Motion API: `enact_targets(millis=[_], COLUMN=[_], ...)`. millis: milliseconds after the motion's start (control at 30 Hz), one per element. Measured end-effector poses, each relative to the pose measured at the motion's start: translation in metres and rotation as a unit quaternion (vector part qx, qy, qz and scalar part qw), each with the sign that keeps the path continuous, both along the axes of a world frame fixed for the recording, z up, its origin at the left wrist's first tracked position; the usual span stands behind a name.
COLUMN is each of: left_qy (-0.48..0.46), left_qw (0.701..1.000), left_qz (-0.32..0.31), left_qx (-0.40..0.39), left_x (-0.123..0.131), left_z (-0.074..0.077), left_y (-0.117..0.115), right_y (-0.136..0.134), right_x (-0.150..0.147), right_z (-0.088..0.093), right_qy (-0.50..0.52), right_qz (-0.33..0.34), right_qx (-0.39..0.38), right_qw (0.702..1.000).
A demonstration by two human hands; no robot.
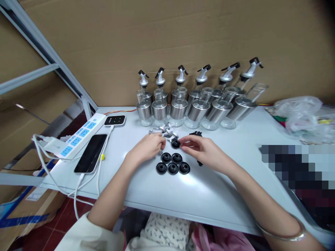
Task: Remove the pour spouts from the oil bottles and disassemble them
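Note:
My right hand point(202, 148) pinches the edge of a black round stopper point(175, 143) between thumb and fingers, just above the tabletop. My left hand point(149, 146) is closed, its fingers curled down beside small silver pourer parts point(169, 132); what it grips is hidden. Close in front of both hands, several black round stoppers point(173, 168) lie in two rows. Small black parts point(196, 133) lie behind my right hand and are partly covered by it.
Open glass bottles with steel sleeves point(178, 108) stand in front of a row with pourers fitted point(180, 75). At left lie a phone point(91, 153), a power strip point(81, 136), cables and a small black device point(115, 120). Plastic bags point(303, 115) sit at right.

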State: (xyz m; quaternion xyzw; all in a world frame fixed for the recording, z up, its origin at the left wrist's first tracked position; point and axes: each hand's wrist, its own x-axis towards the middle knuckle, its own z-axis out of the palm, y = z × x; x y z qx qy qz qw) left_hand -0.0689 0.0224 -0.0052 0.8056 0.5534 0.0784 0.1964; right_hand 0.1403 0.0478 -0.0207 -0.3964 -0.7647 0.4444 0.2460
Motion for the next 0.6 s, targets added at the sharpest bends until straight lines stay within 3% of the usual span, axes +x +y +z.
enact_targets(millis=[200, 600], left_qy=[-0.055, -0.091], left_qw=[0.996, 0.993], left_qz=[0.057, -0.008], left_qx=[-0.030, -0.073], left_x=[0.0043, -0.0013], left_z=[0.0021, 0.0059], left_y=[-0.0053, -0.0040], right_y=[-0.0055, -0.0039], right_x=[-0.0011, -0.0008], right_z=[-0.0008, -0.0050], right_qy=[-0.047, -0.081], right_qz=[0.055, 0.093], right_qx=[0.091, 0.108], right_qw=[0.993, 0.986])
